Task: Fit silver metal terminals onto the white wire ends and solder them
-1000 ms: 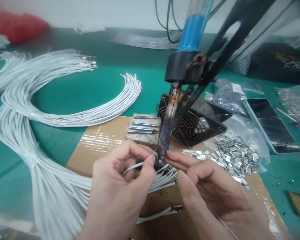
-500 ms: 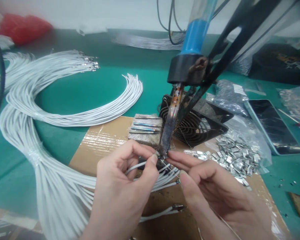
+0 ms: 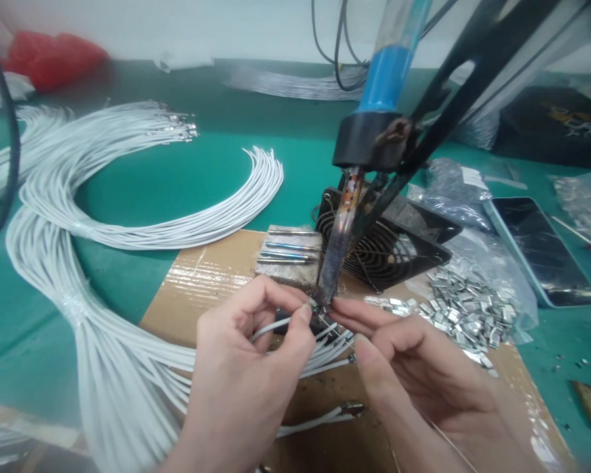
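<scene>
My left hand pinches one white cable between thumb and index finger, its end directly under the tip of a soldering iron. The iron hangs tip-down and has a blue handle. Thin solder wire runs through my right hand, closed around it, towards the same spot. My right index fingertip is close to the iron tip; whether it touches the small metal piece there I cannot tell. Below the fingers lie more white cable ends with metal tips.
A dark arm carries the iron. Behind it is a black fan. Metal terminals lie heaped to the right, beside a phone. Bundled white cables fill the left. Cardboard covers part of the green table.
The whole view has shifted slightly, so everything sits a little further right. Both hands keep the same pinch at the iron tip.
</scene>
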`<state>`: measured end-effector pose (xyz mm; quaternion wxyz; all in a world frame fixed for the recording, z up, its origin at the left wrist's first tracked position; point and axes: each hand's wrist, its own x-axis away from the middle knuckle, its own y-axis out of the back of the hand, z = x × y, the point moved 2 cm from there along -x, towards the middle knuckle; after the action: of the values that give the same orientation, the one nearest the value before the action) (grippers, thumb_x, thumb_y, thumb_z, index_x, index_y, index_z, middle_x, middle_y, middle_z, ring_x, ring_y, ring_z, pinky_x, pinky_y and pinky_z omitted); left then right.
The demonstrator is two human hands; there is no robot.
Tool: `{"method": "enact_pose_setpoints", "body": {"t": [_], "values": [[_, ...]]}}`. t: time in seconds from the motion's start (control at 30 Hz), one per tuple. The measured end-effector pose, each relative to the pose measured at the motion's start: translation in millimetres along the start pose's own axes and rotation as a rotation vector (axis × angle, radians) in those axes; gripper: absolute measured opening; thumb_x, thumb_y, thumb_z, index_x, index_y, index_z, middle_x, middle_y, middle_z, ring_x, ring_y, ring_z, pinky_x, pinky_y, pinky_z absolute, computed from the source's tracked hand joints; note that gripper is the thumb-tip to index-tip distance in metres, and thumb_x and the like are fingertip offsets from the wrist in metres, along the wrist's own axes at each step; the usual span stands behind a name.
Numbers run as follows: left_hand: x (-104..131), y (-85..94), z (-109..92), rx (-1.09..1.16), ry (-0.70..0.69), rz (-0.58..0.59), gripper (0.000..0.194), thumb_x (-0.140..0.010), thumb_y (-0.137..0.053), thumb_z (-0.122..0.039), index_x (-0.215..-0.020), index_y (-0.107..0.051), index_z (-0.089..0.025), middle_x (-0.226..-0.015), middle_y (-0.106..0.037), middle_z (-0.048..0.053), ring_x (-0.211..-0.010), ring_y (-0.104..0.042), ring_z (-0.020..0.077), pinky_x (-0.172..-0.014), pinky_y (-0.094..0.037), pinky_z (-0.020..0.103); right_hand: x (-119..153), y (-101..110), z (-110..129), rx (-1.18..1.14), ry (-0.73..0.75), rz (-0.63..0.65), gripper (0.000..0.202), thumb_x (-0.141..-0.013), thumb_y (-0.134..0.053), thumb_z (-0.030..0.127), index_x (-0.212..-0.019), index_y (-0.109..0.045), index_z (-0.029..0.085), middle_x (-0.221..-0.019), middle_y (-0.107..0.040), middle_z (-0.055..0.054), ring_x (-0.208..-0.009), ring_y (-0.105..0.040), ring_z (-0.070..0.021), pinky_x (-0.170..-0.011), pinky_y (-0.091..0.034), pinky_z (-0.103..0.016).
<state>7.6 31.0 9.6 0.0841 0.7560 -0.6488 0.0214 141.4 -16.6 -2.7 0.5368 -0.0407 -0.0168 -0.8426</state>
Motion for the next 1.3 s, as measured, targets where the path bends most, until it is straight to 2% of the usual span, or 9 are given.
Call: {"method": "enact_pose_setpoints", "body": {"t": [0.23,0.4,0.53,0.67,0.8,1.0,1.17,1.23,1.3], "values": [[0,-2.1,-2,0.025,-0.022,-0.052,0.012,-0.078,-0.079,-0.018,-0.067,-0.076,-0.023,-0.072,-0.085,0.0,-0.067,-0.082,0.0164,-0.058,-0.062,0.017,-9,8,-4,-0.01,0.128,0.127,0.024,-0.1,-0.081,0.021,-0.079,-0.077,0.029,-0.119,-0.092,0.001,-0.112,-0.089,-0.016,-0.097,-0.066,-0.013],[1,-3.4,-3,0.039,-0.039,-0.092,0.012,-0.075,-0.078,-0.02,-0.063,-0.076,-0.022,-0.067,-0.082,-0.001,-0.061,-0.078,0.0123,-0.054,-0.058,0.011,-1,2,-3,-0.032,0.051,0.006,0.024,-0.101,-0.077,0.023,-0.079,-0.072,0.03,-0.118,-0.091,0.007,-0.113,-0.086,-0.0115,-0.102,-0.062,-0.012],[0,-2.5,0,0.023,-0.052,-0.081,0.012,-0.077,-0.078,-0.019,-0.066,-0.077,-0.023,-0.069,-0.083,-0.003,-0.062,-0.079,0.0109,-0.056,-0.057,0.01,-2,2,-3,-0.018,0.058,0.009,0.024,-0.1,-0.079,0.024,-0.078,-0.073,0.03,-0.118,-0.091,0.006,-0.113,-0.086,-0.0123,-0.101,-0.063,-0.013],[-1,-0.4,1,-0.01,-0.033,-0.048,0.012,-0.08,-0.078,-0.017,-0.069,-0.076,-0.023,-0.073,-0.084,-0.002,-0.066,-0.08,0.0124,-0.058,-0.058,0.012,-7,7,-3,0.019,0.12,0.124,0.024,-0.101,-0.08,0.025,-0.077,-0.076,0.03,-0.116,-0.092,0.002,-0.108,-0.089,-0.0152,-0.093,-0.066,-0.013],[0,0.3,-1,-0.027,-0.029,-0.037,0.011,-0.077,-0.077,-0.02,-0.067,-0.075,-0.023,-0.068,-0.082,-0.001,-0.061,-0.077,0.0146,-0.052,-0.056,0.016,-3,6,-4,0.063,0.015,-0.009,0.028,-0.1,-0.078,0.03,-0.074,-0.069,0.029,-0.117,-0.091,0.001,-0.108,-0.087,-0.0157,-0.099,-0.064,-0.017],[5,-1.2,-1,-0.021,0.033,-0.07,0.011,-0.079,-0.079,-0.021,-0.069,-0.075,-0.023,-0.074,-0.082,-0.001,-0.065,-0.077,0.0139,-0.055,-0.055,0.017,1,-1,0,0.067,0.011,-0.028,0.026,-0.098,-0.079,0.03,-0.074,-0.069,0.031,-0.113,-0.091,0.008,-0.107,-0.086,-0.0107,-0.099,-0.06,-0.012],[7,-2.7,-1,0.0,0.032,-0.055,0.011,-0.08,-0.079,-0.019,-0.071,-0.075,-0.023,-0.075,-0.083,-0.003,-0.067,-0.077,0.0122,-0.057,-0.056,0.014,1,-1,0,0.048,-0.007,-0.039,0.025,-0.096,-0.08,0.029,-0.074,-0.07,0.031,-0.114,-0.091,0.007,-0.107,-0.086,-0.0127,-0.099,-0.062,-0.015],[7,-2.2,-2,0.007,0.033,-0.092,0.012,-0.081,-0.079,-0.018,-0.071,-0.076,-0.023,-0.075,-0.083,-0.003,-0.068,-0.077,0.0117,-0.059,-0.057,0.013,1,-2,0,0.029,-0.007,-0.04,0.025,-0.097,-0.08,0.029,-0.074,-0.069,0.032,-0.114,-0.09,0.01,-0.107,-0.085,-0.0098,-0.1,-0.06,-0.012],[7,-2.1,-3,0.017,0.018,-0.078,0.013,-0.081,-0.079,-0.017,-0.071,-0.076,-0.023,-0.076,-0.083,-0.003,-0.07,-0.079,0.0121,-0.061,-0.059,0.012,2,-2,-1,0.008,-0.001,-0.042,0.026,-0.097,-0.08,0.029,-0.074,-0.069,0.032,-0.113,-0.09,0.011,-0.108,-0.085,-0.0075,-0.1,-0.058,-0.009]]}}
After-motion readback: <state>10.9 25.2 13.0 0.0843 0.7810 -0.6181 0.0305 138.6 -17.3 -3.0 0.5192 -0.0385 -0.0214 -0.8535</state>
